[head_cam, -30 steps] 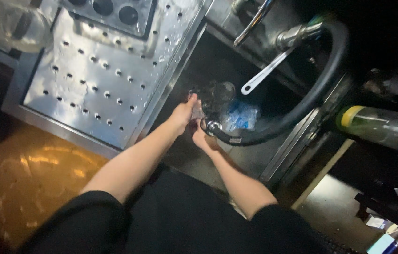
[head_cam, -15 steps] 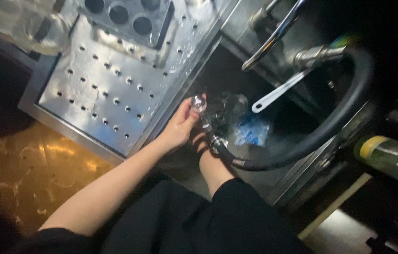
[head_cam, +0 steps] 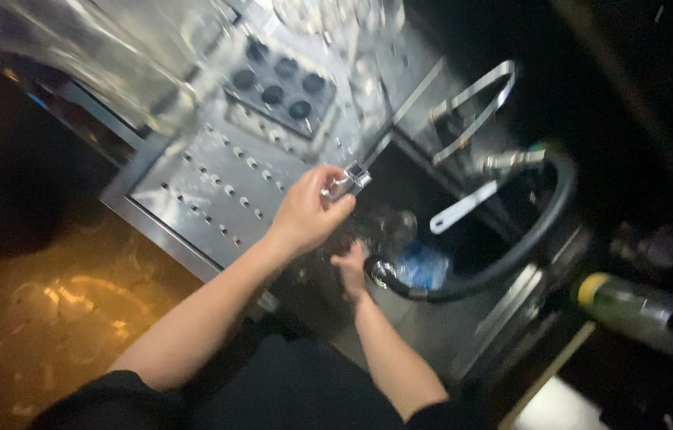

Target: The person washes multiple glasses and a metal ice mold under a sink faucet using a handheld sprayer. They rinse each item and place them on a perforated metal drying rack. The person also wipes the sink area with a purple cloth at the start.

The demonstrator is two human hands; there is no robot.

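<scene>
My left hand (head_cam: 308,213) is raised above the edge of the metal sink (head_cam: 464,334) and pinches a small clear glass (head_cam: 346,181) between its fingertips. Lower down inside the sink, my right hand (head_cam: 350,267) grips the nozzle end of a black spray hose (head_cam: 511,255). The hose loops to the right and up to the tap (head_cam: 511,159). Another clear glass (head_cam: 397,227) sits in the sink just past the nozzle, next to something blue (head_cam: 424,267). The picture is blurred.
A perforated steel drainboard (head_cam: 217,183) lies left of the sink, with a dark block of round holes (head_cam: 277,84) behind it. A white-handled tool (head_cam: 464,209) leans in the sink. A bottle with a yellow band (head_cam: 639,310) lies at the right. Orange-lit floor shows at lower left.
My left hand has lifted out of the sink with the small glass and moved up toward the drainboard. My right hand stays low on the hose nozzle. The view has shifted.
</scene>
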